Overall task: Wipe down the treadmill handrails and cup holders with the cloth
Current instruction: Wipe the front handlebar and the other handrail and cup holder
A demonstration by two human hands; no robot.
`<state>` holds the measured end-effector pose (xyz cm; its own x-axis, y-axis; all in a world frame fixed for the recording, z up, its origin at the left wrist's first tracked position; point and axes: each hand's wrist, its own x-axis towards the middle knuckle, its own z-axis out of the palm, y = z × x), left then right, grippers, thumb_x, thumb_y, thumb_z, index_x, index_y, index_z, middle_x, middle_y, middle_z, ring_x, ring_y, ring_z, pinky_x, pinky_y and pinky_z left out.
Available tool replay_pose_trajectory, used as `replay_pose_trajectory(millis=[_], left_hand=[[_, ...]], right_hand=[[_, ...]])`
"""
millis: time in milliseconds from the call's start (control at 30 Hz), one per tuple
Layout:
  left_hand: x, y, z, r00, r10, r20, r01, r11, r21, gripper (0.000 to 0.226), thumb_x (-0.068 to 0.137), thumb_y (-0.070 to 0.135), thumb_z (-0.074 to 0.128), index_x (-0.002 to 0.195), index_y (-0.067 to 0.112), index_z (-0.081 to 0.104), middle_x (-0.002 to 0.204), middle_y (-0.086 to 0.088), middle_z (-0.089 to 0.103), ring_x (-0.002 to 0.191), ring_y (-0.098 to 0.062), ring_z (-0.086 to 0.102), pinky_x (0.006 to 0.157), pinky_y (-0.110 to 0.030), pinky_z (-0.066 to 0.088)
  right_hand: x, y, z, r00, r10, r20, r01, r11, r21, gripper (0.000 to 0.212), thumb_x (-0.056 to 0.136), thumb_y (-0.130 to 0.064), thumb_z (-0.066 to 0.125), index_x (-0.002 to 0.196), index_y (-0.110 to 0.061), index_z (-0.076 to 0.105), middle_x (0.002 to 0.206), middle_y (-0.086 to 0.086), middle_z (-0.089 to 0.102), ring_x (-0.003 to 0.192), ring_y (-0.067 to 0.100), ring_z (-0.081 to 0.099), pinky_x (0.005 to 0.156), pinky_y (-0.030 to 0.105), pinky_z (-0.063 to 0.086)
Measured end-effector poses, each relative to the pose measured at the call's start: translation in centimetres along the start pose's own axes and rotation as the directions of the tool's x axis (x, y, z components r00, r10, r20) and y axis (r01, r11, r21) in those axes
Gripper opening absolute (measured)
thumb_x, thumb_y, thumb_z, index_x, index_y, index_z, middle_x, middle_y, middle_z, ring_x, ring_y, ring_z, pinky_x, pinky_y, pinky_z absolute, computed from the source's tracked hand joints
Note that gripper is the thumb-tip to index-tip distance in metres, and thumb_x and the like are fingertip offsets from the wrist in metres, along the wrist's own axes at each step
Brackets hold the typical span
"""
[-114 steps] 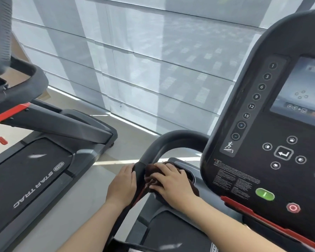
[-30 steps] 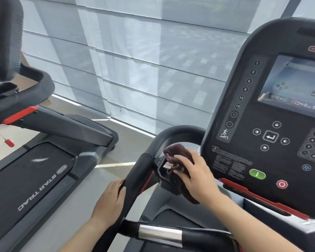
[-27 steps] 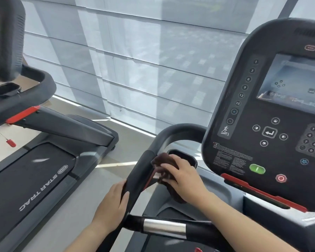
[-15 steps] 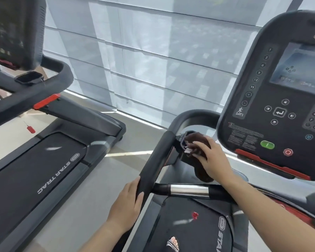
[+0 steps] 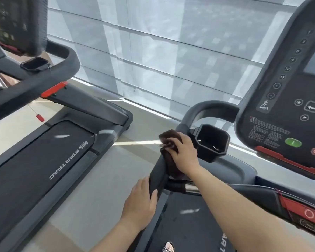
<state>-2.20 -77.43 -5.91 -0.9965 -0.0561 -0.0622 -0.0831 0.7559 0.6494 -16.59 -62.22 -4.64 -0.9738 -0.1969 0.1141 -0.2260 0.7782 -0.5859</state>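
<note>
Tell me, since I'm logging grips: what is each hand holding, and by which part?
Right hand holds the cloth bunched near its top, pressed on the handrail. Left hand grips that handrail lower down.

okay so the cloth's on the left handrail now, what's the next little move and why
Probably slide the right hand and the cloth down the handrail toward the left hand. The cloth sits near the rail's upper bend beside the cup holder, so the stretch below it looks unwiped.
</note>
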Motion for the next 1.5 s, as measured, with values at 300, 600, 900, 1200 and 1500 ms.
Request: replay_pose_trajectory(millis=[300,600,900,1200,1500], left_hand=[[0.3,0.0,0.1,0.999,-0.006,0.041,0.003,0.998,0.064,0.050,0.093,0.038,0.031,0.139,0.018,0.026,0.137,0.004,0.040,0.122,-0.012,0.041,0.095,-0.023,0.038],[0.1,0.0,0.4,0.998,-0.040,0.056,0.034,0.994,0.102,0.076,0.079,0.057,0.009,0.142,0.017,0.023,0.143,0.004,0.036,0.129,-0.012,0.035,0.105,-0.024,0.032],[0.0,0.3,0.1,0.998,-0.054,0.039,0.051,0.997,0.062,0.058,0.089,0.046,0.029,0.139,0.018,0.029,0.137,0.003,0.044,0.123,-0.013,0.042,0.102,-0.029,0.038],[-0.1,0.6,-0.2,0.998,-0.056,-0.029,0.056,0.998,-0.013,0.045,0.091,0.036,0.045,0.133,0.026,0.037,0.127,0.009,0.050,0.109,-0.005,0.048,0.087,-0.018,0.037],[-0.1,0.6,-0.1,0.995,-0.095,-0.039,0.095,0.995,-0.002,0.045,0.090,0.039,0.046,0.131,0.023,0.040,0.127,0.004,0.052,0.111,-0.011,0.050,0.089,-0.023,0.040]], right_hand=[[-0.8,-0.7,1.1,0.987,-0.150,0.055,0.150,0.989,0.005,0.030,0.089,-0.044,0.053,0.117,-0.033,0.059,0.144,-0.010,0.038,0.136,0.015,0.024,0.107,0.053,0.019],[0.5,-1.0,1.1,0.991,-0.122,0.058,0.120,0.992,0.030,0.057,0.090,-0.035,0.054,0.142,-0.034,0.033,0.142,-0.005,0.040,0.132,0.018,0.029,0.109,0.049,0.015],[1.9,-1.0,1.0,0.978,-0.172,0.121,0.178,0.983,-0.044,0.040,0.089,-0.041,0.054,0.129,-0.034,0.051,0.138,-0.004,0.045,0.130,0.019,0.034,0.105,0.053,0.016],[-1.9,-1.0,1.9,0.968,-0.252,0.001,0.252,0.968,0.015,0.038,0.088,-0.044,0.050,0.122,-0.029,0.058,0.129,-0.002,0.052,0.123,0.019,0.042,0.098,0.047,0.028],[-3.0,-2.0,1.3,0.978,-0.201,0.057,0.200,0.980,0.025,0.032,0.087,-0.039,0.058,0.118,-0.029,0.060,0.135,0.001,0.046,0.129,0.021,0.035,0.100,0.050,0.027]])
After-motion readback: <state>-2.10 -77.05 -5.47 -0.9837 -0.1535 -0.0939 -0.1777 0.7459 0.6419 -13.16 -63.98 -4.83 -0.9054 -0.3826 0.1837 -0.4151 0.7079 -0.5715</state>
